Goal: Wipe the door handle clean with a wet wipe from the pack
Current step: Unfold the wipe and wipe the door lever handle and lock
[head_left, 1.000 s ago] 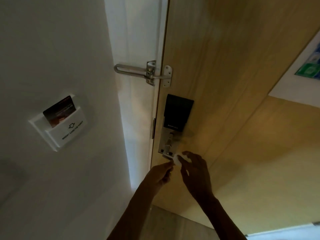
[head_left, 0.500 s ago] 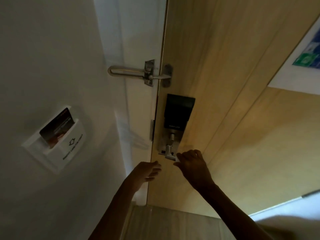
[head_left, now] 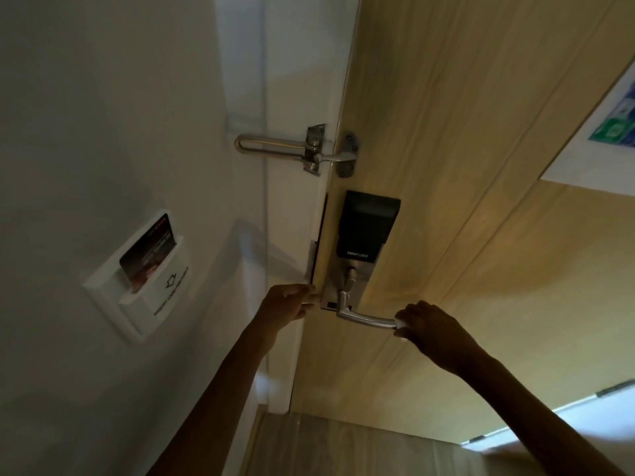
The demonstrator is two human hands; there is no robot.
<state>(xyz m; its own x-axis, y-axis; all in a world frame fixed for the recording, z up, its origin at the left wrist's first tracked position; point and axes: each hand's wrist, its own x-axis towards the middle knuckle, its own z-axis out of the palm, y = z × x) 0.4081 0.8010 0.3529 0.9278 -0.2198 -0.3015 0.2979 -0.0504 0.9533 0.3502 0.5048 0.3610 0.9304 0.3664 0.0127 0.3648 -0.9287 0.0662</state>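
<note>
- The right hand (head_left: 436,333) closes around the free end of the silver door handle (head_left: 366,317), with a scrap of white wet wipe (head_left: 400,323) showing between its fingers and the metal; gripping the lever through the wipe lets the cloth wrap the bar rather than just brush one face
- The handle juts out level from the lock plate (head_left: 343,286), below a black panel (head_left: 369,223) marked SMART LOCK, on the wooden door (head_left: 446,166)
- The left hand (head_left: 290,302) sits loosely curled at the door's edge, fingertips touching or just short of the plate; whether it holds anything I cannot tell. It probably steadies the door so the rubbing does not swing it
- The pack of wipes is not in view
- A swing-bar latch (head_left: 302,147) bridges frame and door above the lock, and a key card (head_left: 147,255) stands in its wall holder (head_left: 137,297) to the left, both well clear of the work
- Judging by the grip, the wiping is under way, at the lever's outer end
</note>
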